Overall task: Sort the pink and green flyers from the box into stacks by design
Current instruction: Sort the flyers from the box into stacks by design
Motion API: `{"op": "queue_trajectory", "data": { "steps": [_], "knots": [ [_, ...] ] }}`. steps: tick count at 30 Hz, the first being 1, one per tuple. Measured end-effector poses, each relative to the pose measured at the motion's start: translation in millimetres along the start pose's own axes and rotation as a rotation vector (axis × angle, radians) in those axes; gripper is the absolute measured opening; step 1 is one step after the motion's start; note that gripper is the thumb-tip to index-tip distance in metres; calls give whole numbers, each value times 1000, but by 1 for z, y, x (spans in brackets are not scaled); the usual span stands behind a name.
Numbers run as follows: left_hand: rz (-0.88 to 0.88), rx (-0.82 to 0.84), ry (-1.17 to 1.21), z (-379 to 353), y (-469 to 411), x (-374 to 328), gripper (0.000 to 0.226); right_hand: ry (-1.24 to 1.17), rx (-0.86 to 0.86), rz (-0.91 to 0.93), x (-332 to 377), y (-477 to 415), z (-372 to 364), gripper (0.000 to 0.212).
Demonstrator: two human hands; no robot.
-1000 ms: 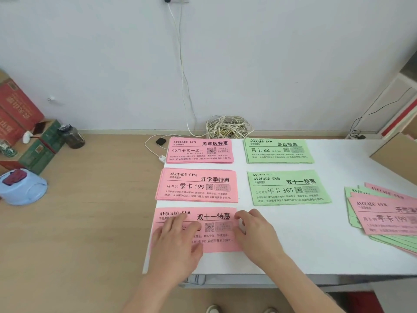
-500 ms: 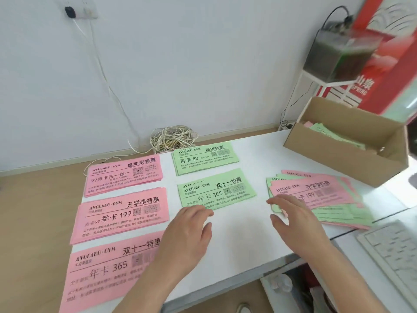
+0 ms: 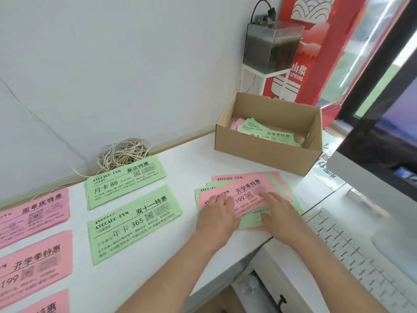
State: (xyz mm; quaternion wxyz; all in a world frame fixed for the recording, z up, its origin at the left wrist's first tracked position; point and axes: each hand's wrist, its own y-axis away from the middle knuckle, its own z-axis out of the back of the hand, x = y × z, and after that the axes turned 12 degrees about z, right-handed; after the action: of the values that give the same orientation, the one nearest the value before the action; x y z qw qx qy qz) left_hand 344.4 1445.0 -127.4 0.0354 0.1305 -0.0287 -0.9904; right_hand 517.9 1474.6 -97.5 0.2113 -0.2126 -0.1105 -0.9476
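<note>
The left hand point(image 3: 217, 213) and right hand point(image 3: 278, 214) are laid flat, fingers straight, on the mixed pile point(image 3: 259, 184) right of the stacks point(image 3: 135, 222); two clinging sheets may be lifted together and misfiled

Bright, soft daylight over a wide-angle view that smears toward its borders.
Light enters from the overexposed window strip point(image 3: 356, 53) at top right. It falls evenly on the white surface point(image 3: 194, 168), leaving only faint, soft shadows under the left hand point(image 3: 216, 213) and the right hand point(image 3: 277, 213). Beyond the surface's right edge the white keyboard point(image 3: 361, 263) and the silver-framed monitor point(image 3: 383, 154) are blurred and lean with lens distortion. Small print on the pink paper flyers point(image 3: 29, 267) at the left edge is smudged.
</note>
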Motion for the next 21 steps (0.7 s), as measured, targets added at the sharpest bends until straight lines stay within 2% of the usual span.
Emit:
{"op": "queue_trajectory", "data": {
  "steps": [2, 5, 8, 11, 13, 14, 16, 17, 18, 19, 21],
  "knots": [
    [-55, -46, -110, 3, -3, -2, 50, -17, 18, -22, -12, -3, 2, 61],
    [-113, -70, -171, -2, -5, 2, 26, -106, -37, -67, -27, -9, 10, 59],
    [-20, -45, -99, 0, -10, 8, 18, -247, -114, -152, -38, -18, 18, 50],
    [166, -120, 107, 5, -14, 9, 18, -179, -109, -170, -43, -27, 21, 47],
    [233, -177, 304, 9, -12, 10, 26, -54, -65, -178, -42, -32, 20, 45],
    [223, -197, 369, 10, -11, 11, 37, -15, -46, -194, -40, -34, 20, 44],
    [120, -205, 373, 9, -9, 17, 67, -4, -44, -220, -39, -39, 17, 46],
    [58, -212, 317, 5, -9, 19, 75, -23, -62, -239, -39, -42, 16, 48],
    [11, -207, 273, 1, -10, 20, 72, -58, -91, -264, -40, -43, 16, 48],
    [-11, -190, 249, 0, -10, 21, 61, -115, -130, -285, -40, -45, 16, 45],
    [-20, -181, 189, -2, -11, 20, 34, -270, -224, -302, -39, -46, 20, 28]
  ]
}}
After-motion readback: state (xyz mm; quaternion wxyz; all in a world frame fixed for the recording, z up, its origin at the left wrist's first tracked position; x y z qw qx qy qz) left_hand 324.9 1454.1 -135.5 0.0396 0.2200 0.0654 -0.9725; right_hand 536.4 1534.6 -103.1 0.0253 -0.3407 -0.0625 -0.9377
